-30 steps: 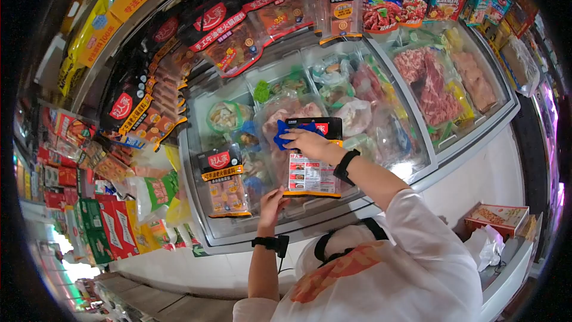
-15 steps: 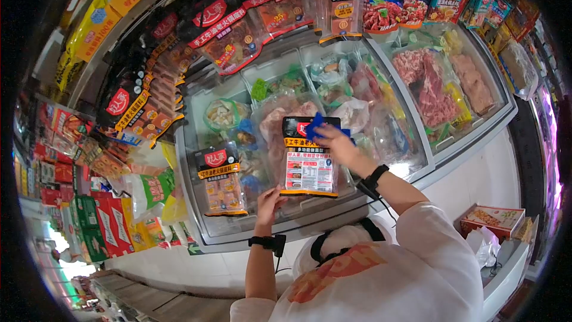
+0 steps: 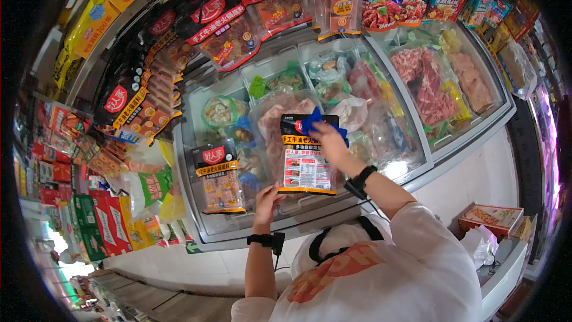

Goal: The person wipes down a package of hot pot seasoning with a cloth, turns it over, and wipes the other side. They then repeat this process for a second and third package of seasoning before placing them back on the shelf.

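Note:
My left hand [image 3: 267, 201] grips the lower left corner of a black and orange food packet [image 3: 307, 170], whose printed label faces up. The packet lies over the glass top of the freezer [image 3: 205, 234]. In my right hand [image 3: 328, 139] is a blue cloth [image 3: 312, 122], pressed on the upper right part of the packet. A second packet [image 3: 221, 188], with blocks showing through its clear window, lies to the left on the glass, apart from my hands.
Hanging packets [image 3: 229, 33] line the far side of the freezer. Bagged meat [image 3: 428, 86] shows under the glass at the right. Red and green boxes [image 3: 89, 226] stand at the left, and a carton [image 3: 491, 217] sits at the lower right.
My right hand and the blue cloth moved from the packet's upper left to the right, then slightly back left. The packet's upper label is now more exposed. My left hand keeps its corner hold.

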A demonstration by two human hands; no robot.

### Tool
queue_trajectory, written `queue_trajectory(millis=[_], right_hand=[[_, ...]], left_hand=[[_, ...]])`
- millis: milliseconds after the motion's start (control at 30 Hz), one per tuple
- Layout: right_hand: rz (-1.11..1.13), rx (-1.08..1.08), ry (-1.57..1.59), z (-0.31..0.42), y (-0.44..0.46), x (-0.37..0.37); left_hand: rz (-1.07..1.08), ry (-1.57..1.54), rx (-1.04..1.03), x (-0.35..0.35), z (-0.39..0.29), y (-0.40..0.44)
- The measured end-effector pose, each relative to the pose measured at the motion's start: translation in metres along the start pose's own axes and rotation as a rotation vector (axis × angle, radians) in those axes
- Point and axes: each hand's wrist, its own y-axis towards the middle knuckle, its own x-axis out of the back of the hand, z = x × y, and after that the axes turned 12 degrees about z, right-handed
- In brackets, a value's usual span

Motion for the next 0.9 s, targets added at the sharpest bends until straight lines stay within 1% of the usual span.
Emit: queue_trajectory(millis=[33, 100, 167, 200, 300, 333, 367, 400, 433, 467, 500, 567, 633, 700, 733, 833, 900], right_hand=[[0.016, 0.089, -0.077, 0.010, -0.007, 0.000], [0.010, 0.115, -0.121, 0.011, -0.017, 0.004], [0.005, 0.000, 0.128, -0.008, -0.022, 0.006], [0.013, -0.112, 0.099, -0.009, -0.023, 0.011], [-0.042, -0.126, 0.068, 0.001, -0.009, 0.005], [-0.116, 0.005, 0.057, 0.012, -0.001, -0.001], [-0.021, 0.085, 0.096, 0.028, 0.002, -0.009], [-0.038, 0.258, 0.047, 0.035, 0.006, -0.036], [0.015, 0.382, -0.096, 0.053, 0.007, -0.040], [-0.007, 0.454, -0.149, 0.064, 0.005, -0.052], [-0.010, 0.453, -0.150, 0.067, 0.006, -0.052], [0.250, 0.669, -0.151, 0.073, 0.007, -0.053], [0.286, 0.465, -0.192, 0.065, 0.022, -0.045], [-0.003, 0.397, -0.315, 0.053, 0.042, -0.035], [-0.068, 0.379, -0.309, 0.050, 0.046, -0.030], [-0.069, 0.453, -0.355, 0.064, 0.037, -0.041], [0.072, 0.515, -0.281, 0.075, 0.012, -0.051]], left_hand=[[-0.008, 0.024, 0.000, 0.001, 0.000, 0.001], [-0.007, 0.020, 0.002, 0.001, 0.000, 0.000], [-0.006, 0.016, 0.006, 0.004, 0.002, -0.001], [0.004, 0.007, -0.010, 0.005, 0.003, 0.000], [0.016, -0.003, -0.018, 0.006, 0.005, 0.003], [0.015, 0.002, -0.004, 0.007, 0.005, 0.003], [0.019, 0.002, -0.002, 0.007, 0.005, 0.002], [0.026, 0.003, -0.014, 0.006, 0.005, 0.001], [0.031, 0.003, -0.027, 0.005, 0.005, 0.002], [0.035, 0.004, -0.028, 0.005, 0.005, 0.002], [0.026, 0.015, -0.013, 0.005, 0.005, 0.003], [0.017, 0.030, 0.000, 0.008, 0.005, 0.002], [0.021, 0.016, -0.028, 0.008, 0.008, 0.004], [0.013, 0.014, -0.032, 0.008, 0.010, 0.003], [0.004, 0.019, -0.036, 0.007, 0.009, 0.004], [-0.033, 0.022, -0.008, 0.008, 0.008, 0.005], [-0.028, 0.008, -0.027, 0.008, 0.010, 0.005]])
